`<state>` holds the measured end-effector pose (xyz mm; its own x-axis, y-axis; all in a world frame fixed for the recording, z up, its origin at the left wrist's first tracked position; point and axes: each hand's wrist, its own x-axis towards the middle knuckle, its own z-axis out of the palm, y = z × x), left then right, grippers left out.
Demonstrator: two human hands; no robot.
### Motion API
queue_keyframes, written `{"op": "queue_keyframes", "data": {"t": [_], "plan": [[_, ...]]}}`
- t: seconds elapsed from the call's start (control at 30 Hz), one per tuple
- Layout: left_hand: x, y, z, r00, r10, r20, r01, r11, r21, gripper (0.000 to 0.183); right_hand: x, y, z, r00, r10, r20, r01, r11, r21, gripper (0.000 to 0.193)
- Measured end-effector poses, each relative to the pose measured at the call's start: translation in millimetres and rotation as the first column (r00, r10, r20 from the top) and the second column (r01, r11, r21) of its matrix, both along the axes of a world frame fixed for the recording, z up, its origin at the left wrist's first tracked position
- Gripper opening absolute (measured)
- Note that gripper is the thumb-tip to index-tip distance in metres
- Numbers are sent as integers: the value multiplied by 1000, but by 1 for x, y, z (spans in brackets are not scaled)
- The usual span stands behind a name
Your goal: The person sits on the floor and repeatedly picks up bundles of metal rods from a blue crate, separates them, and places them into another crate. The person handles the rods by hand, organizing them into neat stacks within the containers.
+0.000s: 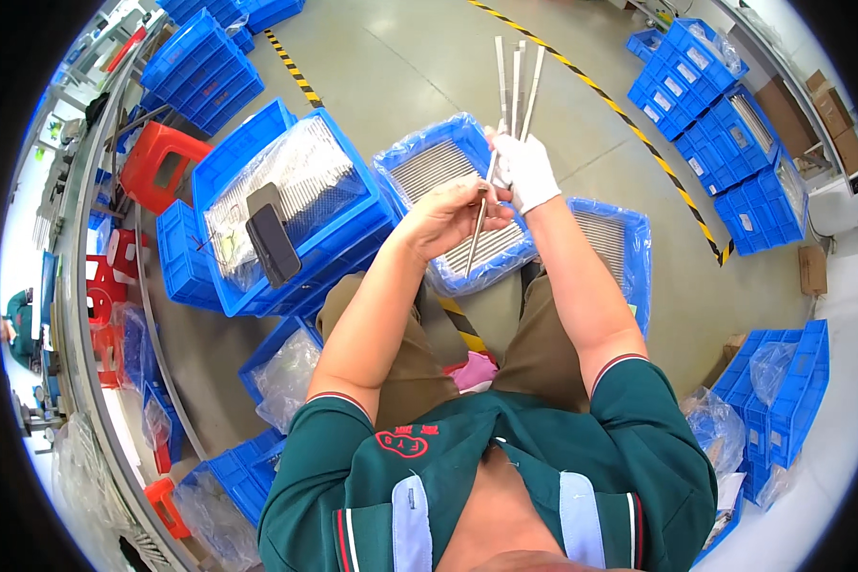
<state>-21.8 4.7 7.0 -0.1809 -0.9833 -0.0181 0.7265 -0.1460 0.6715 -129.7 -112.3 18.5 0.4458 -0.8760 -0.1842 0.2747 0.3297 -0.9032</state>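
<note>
My right hand, in a white glove, is closed around several slim metal rods that fan out away from me. Close beside it, my bare left hand grips a single metal rod slanting down toward me. The two hands nearly meet. Below them lies a blue crate lined with clear plastic and filled with rows of similar rods. A second lined crate with rods sits to the right, partly hidden by my right forearm.
At left, stacked blue crates hold plastic-wrapped rods, with a dark phone on top. A red stool stands behind them. More crates line the right side. Yellow-black tape crosses the floor. A pink cloth-like item lies between my legs.
</note>
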Motion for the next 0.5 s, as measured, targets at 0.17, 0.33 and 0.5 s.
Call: {"op": "queue_keyframes", "data": {"t": [0.17,0.33,0.5], "plan": [[8,5,-6,970,-200,141,193,979,59,33,9,17,0,961,188,-205,-237,939,-248,20],[12,6,10,837,34,547,-99,991,90,29,10,15,-6,882,-26,-470,-241,832,-500,35],[54,-3,2,680,424,598,-554,832,39,28,6,18,-13,878,82,-471,-298,864,-405,26]]}}
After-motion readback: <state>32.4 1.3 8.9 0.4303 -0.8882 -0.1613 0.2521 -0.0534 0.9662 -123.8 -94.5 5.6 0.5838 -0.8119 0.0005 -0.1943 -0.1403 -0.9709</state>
